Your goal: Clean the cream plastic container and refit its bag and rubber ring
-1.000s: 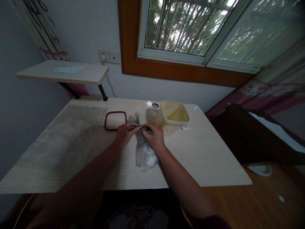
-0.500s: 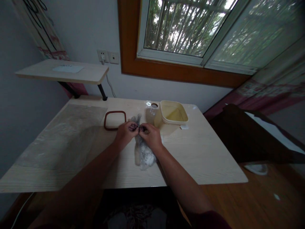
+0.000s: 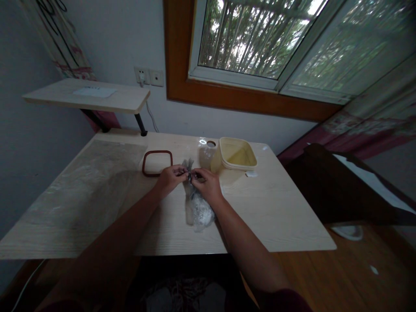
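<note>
A clear plastic bag (image 3: 202,211) with crumpled, whitish contents lies on the table in front of me. Its gathered neck sits between my two hands, and the bunched end sticks out beyond them. My left hand (image 3: 171,178) pinches the neck from the left with thumb and forefinger. From the right, my right hand (image 3: 206,183) pinches the same spot, its fingers curled. A small dark bit, perhaps a tie, shows at the pinched neck; its kind is too small to make out.
A red-brown rounded frame (image 3: 157,176) lies left of my hands. The pale yellow plastic tub (image 3: 238,167) stands behind my right hand, beside a round cable hole (image 3: 211,143). Clear plastic sheeting (image 3: 81,186) covers the table's left part, and a raised shelf (image 3: 123,104) stands at the back left.
Both hands stay at the bag's neck, with their fingertips slightly farther apart. The bag's body has shifted a little to the right.
</note>
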Tool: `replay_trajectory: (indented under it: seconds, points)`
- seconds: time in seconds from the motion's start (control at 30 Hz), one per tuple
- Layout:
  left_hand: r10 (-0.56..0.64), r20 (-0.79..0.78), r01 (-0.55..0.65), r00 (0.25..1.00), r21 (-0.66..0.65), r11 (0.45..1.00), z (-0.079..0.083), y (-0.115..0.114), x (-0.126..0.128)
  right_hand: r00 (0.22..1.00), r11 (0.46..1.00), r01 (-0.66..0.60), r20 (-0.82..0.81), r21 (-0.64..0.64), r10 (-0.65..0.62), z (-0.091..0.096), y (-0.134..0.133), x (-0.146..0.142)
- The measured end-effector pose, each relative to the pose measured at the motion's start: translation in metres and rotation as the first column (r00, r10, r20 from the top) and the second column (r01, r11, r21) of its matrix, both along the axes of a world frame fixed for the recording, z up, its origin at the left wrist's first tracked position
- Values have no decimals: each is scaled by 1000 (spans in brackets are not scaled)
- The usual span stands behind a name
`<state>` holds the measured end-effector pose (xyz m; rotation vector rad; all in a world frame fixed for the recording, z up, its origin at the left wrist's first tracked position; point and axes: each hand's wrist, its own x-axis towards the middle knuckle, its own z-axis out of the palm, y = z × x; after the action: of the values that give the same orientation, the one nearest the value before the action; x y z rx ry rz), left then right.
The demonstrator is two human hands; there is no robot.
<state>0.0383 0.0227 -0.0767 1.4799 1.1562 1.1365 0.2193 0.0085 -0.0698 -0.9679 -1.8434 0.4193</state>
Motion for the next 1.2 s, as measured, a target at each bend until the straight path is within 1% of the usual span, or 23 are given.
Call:
replay_trajectory:
  seconds: [0.17,0.27,0.47,0.63,0.77,0.9,1.07,1.2]
  points:
    - [7,115,1,993,-68,998,0,-3,2,999,1000,25,24,-15,-24,-2,0,2]
    - [32,120,-25,992,-65,998,5,-7,4,999,1000,23,26,-16,-22,-3,1,4]
    - [71,2,-71,997,-9,997,12,-13,7,995,999,42,88,5,-42,-2,-1,4]
    - [155,-112,-142,982,114,983,11,-15,12,989,993,101,105,60,-107,-3,-1,-1]
    - [187,-213,-152,959,174,973,11,-14,11,984,993,88,147,77,-98,-6,1,-3]
    - [171,-230,-133,958,172,976,9,-12,9,982,995,65,170,74,-77,-5,1,-2]
    - [103,-169,-82,980,128,988,5,-8,7,990,998,22,134,63,-30,1,-1,0]
    - [46,-111,-39,993,63,997,7,-6,5,997,1000,14,75,23,-15,2,-1,2]
